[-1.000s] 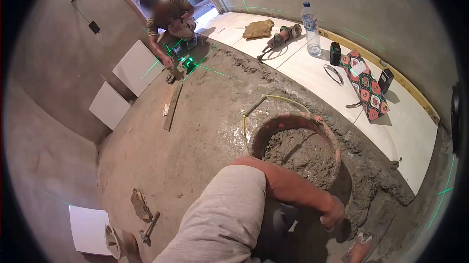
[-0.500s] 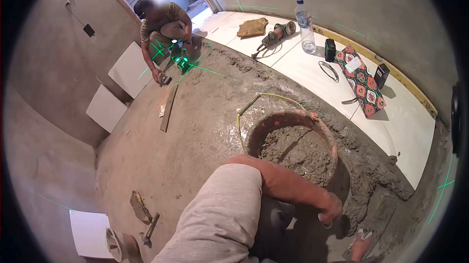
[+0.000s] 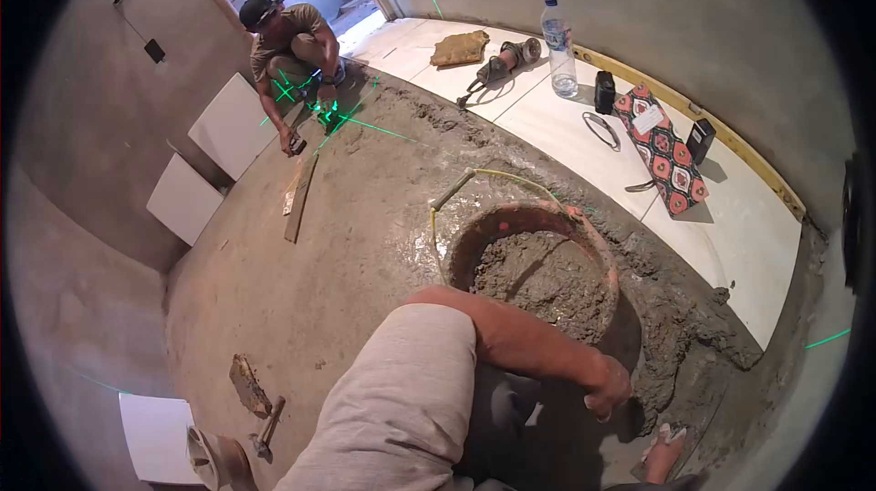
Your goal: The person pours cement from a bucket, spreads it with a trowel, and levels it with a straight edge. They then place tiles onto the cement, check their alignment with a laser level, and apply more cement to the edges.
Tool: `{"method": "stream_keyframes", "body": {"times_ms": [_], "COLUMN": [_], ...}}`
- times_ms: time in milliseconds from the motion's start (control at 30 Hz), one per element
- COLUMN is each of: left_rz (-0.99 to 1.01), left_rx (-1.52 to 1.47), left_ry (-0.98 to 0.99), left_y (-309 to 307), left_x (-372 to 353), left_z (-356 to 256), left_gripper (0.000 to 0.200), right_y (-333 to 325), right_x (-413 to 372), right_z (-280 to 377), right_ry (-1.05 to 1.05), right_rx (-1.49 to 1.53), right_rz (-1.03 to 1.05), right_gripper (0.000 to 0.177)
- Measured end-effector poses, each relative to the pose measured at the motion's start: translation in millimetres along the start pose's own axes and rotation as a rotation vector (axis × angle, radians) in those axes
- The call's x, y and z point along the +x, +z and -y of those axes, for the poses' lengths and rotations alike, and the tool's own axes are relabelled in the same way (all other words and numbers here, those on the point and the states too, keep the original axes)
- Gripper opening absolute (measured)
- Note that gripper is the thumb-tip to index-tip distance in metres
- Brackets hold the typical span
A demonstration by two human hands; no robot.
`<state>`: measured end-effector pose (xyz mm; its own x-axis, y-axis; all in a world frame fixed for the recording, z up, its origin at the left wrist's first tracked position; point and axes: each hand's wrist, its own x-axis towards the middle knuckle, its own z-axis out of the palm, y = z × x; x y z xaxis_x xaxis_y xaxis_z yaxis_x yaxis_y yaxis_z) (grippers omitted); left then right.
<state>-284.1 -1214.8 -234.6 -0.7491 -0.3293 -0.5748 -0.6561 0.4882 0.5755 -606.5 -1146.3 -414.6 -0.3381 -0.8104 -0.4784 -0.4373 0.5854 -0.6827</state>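
Observation:
My left arm, in a pale grey sleeve, reaches across in front of the bucket. Its hand (image 3: 609, 391) hangs just below the rim with the fingers curled in, and I see nothing held in it. At the lower right, my mortar-smeared right hand (image 3: 664, 450) is low at the floor, closed on a flat, straight-edged tool (image 3: 701, 432) that looks like a trowel; its grip is partly hidden. Wet mortar (image 3: 671, 363) lies in a rough band beside both hands. The round bucket (image 3: 613, 263) holds more mortar (image 3: 538, 281) and has a yellow-corded handle (image 3: 453, 190).
A co-worker (image 3: 292, 44) squats near the doorway by a green laser level (image 3: 327, 112). White tiles (image 3: 730, 258) carry a bottle (image 3: 559, 53), a power tool (image 3: 511, 62) and a patterned box (image 3: 671, 149). A wooden strip (image 3: 301, 199) and a hammer (image 3: 265, 432) lie on the floor.
The whole view has shifted slightly, so things sit a little further left. Both my hands keep nearly the same places relative to the bucket and mortar.

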Motion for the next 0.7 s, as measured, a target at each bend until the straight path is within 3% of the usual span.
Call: {"method": "stream_keyframes", "body": {"times_ms": [67,133,200,233,267,333,400,467,533,567,600,700], "left_rz": [0.073,-0.018,0.014,0.040,0.043,0.025,-0.007,-0.023,0.023,0.049,0.044,0.005], "left_rx": [-0.009,0.030,0.028,0.028,0.034,0.025,0.018,-0.011,-0.004,0.015,-0.009,-0.066], "left_ry": [-0.013,0.039,0.013,-0.024,-0.010,0.007,0.039,0.046,0.018,-0.001,0.021,-0.002], "left_y": [-9.6,-7.7,-8.4,-9.5,-8.3,-3.6,-3.6,-0.9,-6.5,-10.5,-11.0,-5.7], "left_x": [-12.0,-16.4,-16.1,-15.0,-12.4,-7.1,-8.7,-13.2,-20.9,-26.1,-28.3,-28.0], "left_z": [-3.5,-3.5,-5.0,-5.6,-5.2,-3.0,-0.1,3.9,2.7,0.8,0.7,4.7], "left_gripper": [0.041,0.042,0.041,0.040,0.040,0.037,0.037,0.036,0.038,0.040,0.042,0.049], "right_y": [-12.3,-16.8,-14.1,-19.6,-18.5,-14.4,-13.3,-12.9,-13.9,-11.4,-9.8,-7.1], "right_x": [-4.1,-9.0,-10.8,-33.4,-34.0,-38.4,-37.3,-42.5,-69.4,-46.5,-46.2,-60.6], "right_z": [15.0,19.1,15.6,56.5,55.5,56.8,60.0,44.2,85.2,47.4,59.0,67.3], "right_ry": [-0.076,-0.140,-0.359,-0.136,-0.127,-0.081,-0.049,-0.280,-0.332,-0.334,-0.129,-0.172], "right_rx": [-0.057,-0.121,-0.463,-0.379,-0.381,-0.619,-0.714,-0.577,-0.371,-0.487,-0.687,-0.599], "right_rz": [-0.008,-0.009,-0.417,-0.234,-0.246,-0.075,-0.090,-0.219,-0.232,-0.214,-0.103,-0.184], "right_gripper": [0.065,0.064,0.063,0.063,0.063,0.059,0.056,0.052,0.048,0.052,0.055,0.056]}}
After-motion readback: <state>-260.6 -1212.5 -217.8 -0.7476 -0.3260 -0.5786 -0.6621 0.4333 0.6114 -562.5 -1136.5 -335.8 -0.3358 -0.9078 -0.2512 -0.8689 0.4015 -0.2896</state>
